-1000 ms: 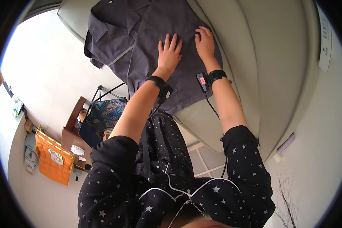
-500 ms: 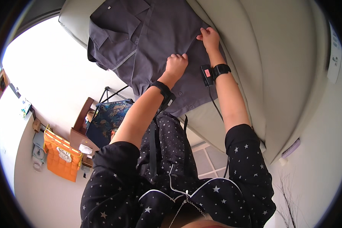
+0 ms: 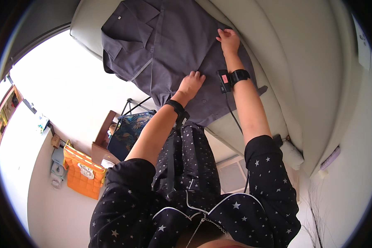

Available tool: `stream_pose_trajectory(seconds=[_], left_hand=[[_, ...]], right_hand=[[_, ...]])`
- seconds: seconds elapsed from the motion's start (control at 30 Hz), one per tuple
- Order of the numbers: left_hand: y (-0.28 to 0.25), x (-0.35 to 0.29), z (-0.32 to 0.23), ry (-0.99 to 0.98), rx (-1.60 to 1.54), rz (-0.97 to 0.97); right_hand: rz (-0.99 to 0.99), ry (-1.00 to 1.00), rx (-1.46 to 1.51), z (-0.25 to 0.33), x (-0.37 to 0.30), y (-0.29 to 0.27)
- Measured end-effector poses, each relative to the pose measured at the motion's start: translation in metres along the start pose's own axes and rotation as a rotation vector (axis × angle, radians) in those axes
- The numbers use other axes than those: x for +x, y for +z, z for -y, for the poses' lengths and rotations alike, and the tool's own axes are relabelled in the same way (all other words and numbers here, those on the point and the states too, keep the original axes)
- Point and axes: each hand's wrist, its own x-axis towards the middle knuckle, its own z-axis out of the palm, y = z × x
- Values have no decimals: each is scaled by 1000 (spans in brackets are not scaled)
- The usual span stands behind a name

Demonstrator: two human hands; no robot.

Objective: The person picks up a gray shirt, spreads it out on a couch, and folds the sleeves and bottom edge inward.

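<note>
A dark grey collared shirt point(image 3: 175, 45) lies spread over a beige padded seat, its collar toward the far left and buttons along its front. My left hand point(image 3: 191, 84) is closed, its curled fingers gripping the cloth near the shirt's middle. Farther off and to the right, my right hand point(image 3: 229, 40) pinches the fabric near the shirt's right side. A straight crease runs between the two hands. Exactly how much cloth each hand holds is hidden by the fingers. A narrow dark tip of cloth point(image 3: 262, 89) shows to the right of my right forearm.
The beige sofa point(image 3: 273, 53) curves around the shirt's far and right sides. A folding chair with blue leaf-patterned fabric point(image 3: 132, 124) stands to the left, near an orange cushion point(image 3: 84, 171). A cable point(image 3: 234, 118) hangs from the black device on my right wrist.
The view has shifted, so the shirt and room sit farther right. My left hand has moved slightly nearer to me, and its fingers look a little looser. The right hand keeps its pinch.
</note>
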Motion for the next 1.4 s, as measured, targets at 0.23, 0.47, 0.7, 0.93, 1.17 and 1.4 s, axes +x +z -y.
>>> stream_pose_trajectory(seconds=[0.23, 0.47, 0.7, 0.93, 1.17, 1.4], left_hand=[[-16, -26, 8, -8, -166, -324], [-6, -59, 65, -279, -5, -50], [32, -132, 64, -478, -153, 267], [8, -206, 81, -525, -351, 9], [55, -244, 54, -562, -222, 181], [79, -282, 63, -342, -485, -123]], right_hand=[[-280, -655, -633, 12, -50, 2], [567, -401, -605, -19, -120, 25], [456, -375, -627, -36, -128, 3], [284, 10, -728, -66, -229, 24], [404, 284, -1025, -98, -331, 24], [485, 316, -933, -160, -376, 29]])
